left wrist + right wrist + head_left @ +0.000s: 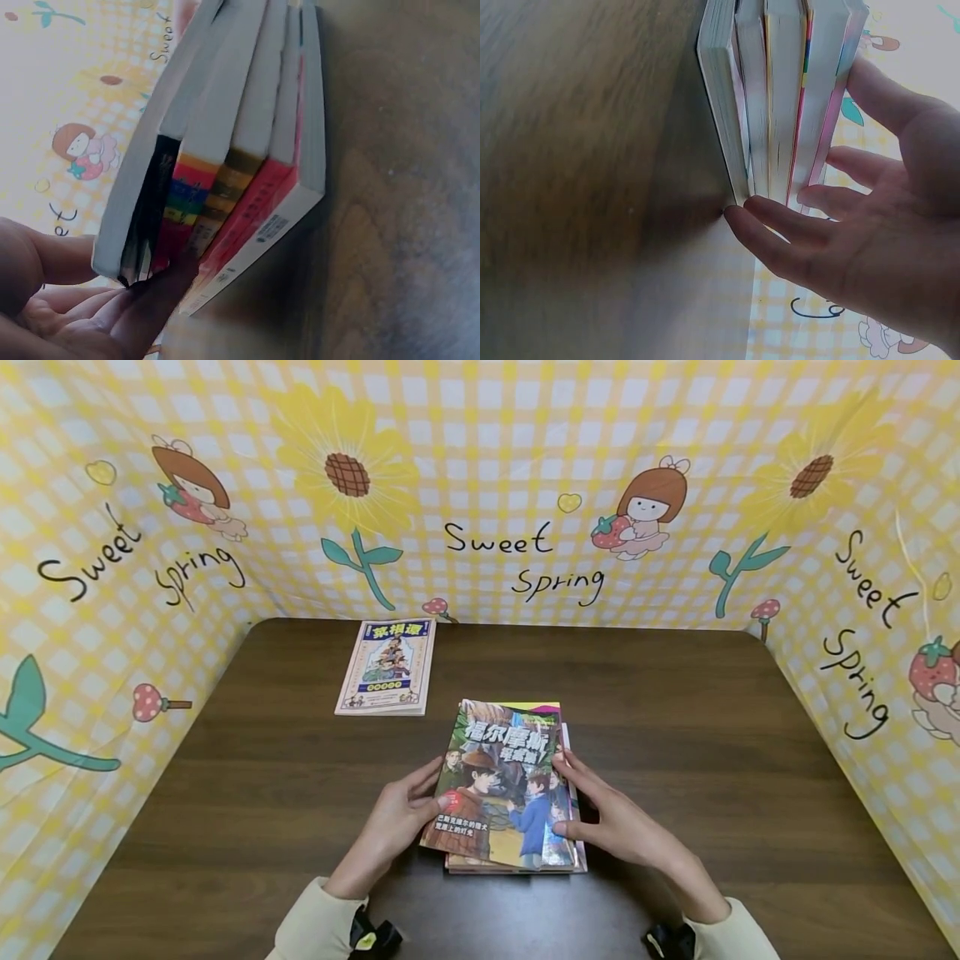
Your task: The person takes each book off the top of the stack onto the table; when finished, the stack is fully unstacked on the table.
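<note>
A stack of several paperback books sits at the near middle of the table. The top book (495, 785) has a cartoon cover with two figures and lies askew, its lower left corner past the books below. My left hand (408, 810) holds this book at its left edge, thumb on the cover; in the left wrist view, its fingers reach in by the coloured spines (191, 191). On the stack's right side, my right hand (618, 822) touches the edges with thumb and fingertips. The right wrist view has its fairly straight fingers (780, 225) against the page edges (784, 105).
Another book (386, 668), with a pale cover, lies alone farther back and left on the dark wooden table (645, 693). Yellow checked cloth (487, 468) with printed flowers and girls walls off the back and both sides.
</note>
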`<control>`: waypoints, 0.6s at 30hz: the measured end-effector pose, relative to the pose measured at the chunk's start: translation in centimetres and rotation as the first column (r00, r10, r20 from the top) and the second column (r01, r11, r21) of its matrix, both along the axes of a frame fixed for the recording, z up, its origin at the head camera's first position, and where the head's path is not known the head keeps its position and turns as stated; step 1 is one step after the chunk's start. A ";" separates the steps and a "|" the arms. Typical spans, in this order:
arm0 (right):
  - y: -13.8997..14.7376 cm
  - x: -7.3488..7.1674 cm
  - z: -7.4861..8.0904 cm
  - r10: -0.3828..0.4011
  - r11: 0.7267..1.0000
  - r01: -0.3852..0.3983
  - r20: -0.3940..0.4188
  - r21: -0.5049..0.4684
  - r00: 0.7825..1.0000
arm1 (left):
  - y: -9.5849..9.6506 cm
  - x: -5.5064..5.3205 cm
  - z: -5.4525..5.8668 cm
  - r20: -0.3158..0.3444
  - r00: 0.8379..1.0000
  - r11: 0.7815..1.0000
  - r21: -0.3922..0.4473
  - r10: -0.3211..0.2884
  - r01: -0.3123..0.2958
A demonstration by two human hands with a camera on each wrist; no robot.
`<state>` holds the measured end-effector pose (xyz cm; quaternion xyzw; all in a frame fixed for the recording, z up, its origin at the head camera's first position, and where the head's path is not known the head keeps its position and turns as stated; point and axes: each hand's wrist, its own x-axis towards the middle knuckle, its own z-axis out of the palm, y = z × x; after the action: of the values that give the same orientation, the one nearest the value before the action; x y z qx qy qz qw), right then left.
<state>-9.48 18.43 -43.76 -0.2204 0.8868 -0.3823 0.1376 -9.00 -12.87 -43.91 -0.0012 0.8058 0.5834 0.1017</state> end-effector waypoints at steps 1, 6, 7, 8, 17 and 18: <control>0.0 0.0 0.0 -0.003 1.000 0.003 0.003 -0.001 1.000 | -0.1 -0.1 0.1 0.011 1.000 1.000 0.002 0.000 0.000; 0.0 0.1 0.1 -0.013 1.000 0.013 -0.008 -0.002 1.000 | -0.6 -0.6 0.6 0.067 0.998 1.000 0.013 -0.016 0.015; 0.0 0.1 0.1 -0.010 1.000 0.010 -0.012 -0.003 1.000 | -0.7 -0.7 0.7 0.077 0.997 1.000 0.013 -0.020 0.019; 0.0 0.0 0.0 -0.006 1.000 0.006 -0.016 -0.003 1.000 | -0.7 -0.9 0.8 0.089 0.996 1.000 0.017 -0.025 0.023; -0.1 0.0 0.1 0.019 1.000 -0.020 -0.020 -0.024 1.000 | -0.7 -2.2 1.2 0.097 0.995 0.999 0.031 -0.013 0.010; -0.1 0.0 0.1 0.022 0.999 -0.022 -0.019 -0.026 1.000 | -0.6 -2.3 1.2 0.096 0.995 1.000 0.028 -0.014 0.011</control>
<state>-9.47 18.33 -43.63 -0.2354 0.8805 -0.3901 0.1306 -11.25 -13.49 -42.71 -0.0227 0.7917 0.5932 0.1441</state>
